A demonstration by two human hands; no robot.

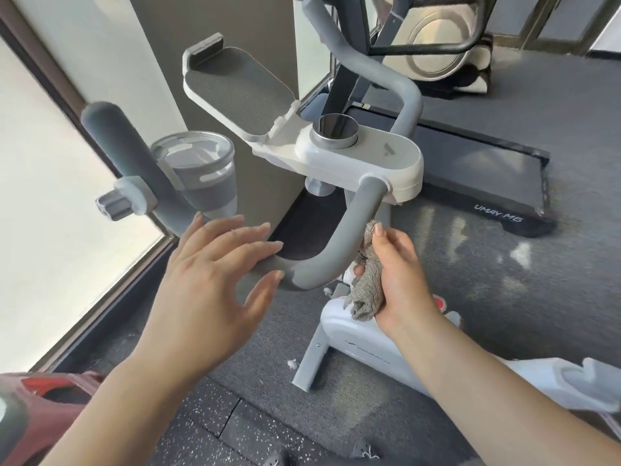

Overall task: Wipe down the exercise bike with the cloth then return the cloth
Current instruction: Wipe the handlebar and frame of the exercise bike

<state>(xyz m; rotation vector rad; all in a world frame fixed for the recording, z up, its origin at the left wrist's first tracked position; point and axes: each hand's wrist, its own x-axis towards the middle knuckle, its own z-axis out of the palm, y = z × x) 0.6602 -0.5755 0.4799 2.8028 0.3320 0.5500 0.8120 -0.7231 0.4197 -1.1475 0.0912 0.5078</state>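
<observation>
— Exercise bike in white plastic (361, 344), with grey foam handlebar (339, 237), fills our view.
— We hover our left hand (215, 280) over its curve, fingers spread, gripping nothing.
— Our right hand (400, 280) clutches the bunched grey fluffy cloth (364, 290) against the handlebar's right side.

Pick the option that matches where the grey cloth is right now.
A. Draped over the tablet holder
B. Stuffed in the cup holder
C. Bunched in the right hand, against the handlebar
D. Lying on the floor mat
C: the grey cloth is bunched in the right hand and pressed against the right side of the handlebar, while the left hand is open over the bar's near curve.
</observation>
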